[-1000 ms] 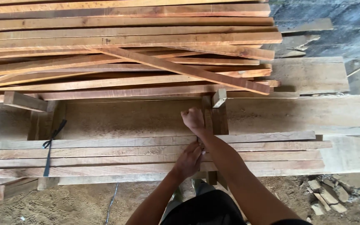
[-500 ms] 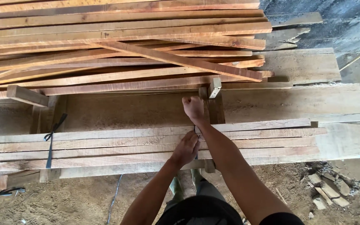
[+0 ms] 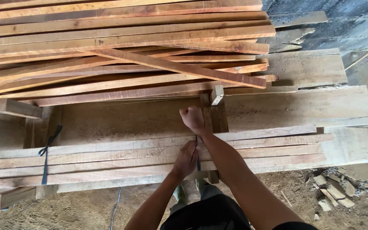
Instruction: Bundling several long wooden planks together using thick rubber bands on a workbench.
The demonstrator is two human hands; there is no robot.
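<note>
sawdust floor (image 3: 64, 208) | rubble (image 3: 337, 191) | dark wall (image 3: 346, 21) | daylight

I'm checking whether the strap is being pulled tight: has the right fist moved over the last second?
Cannot tell. The right hand sits beside the same upright wooden block as before; the view itself has shifted, so any small pull is hidden.

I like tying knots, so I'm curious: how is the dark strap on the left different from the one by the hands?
The left strap is already tied, with loose ends sticking up; the strap by the hands is pulled tight by the right hand, with the left hand pressing beside it. No hand touches the left strap. More of the left strap shows; the other is mostly hidden. Both are dark and cross the same bundle of wooden slats.
</note>
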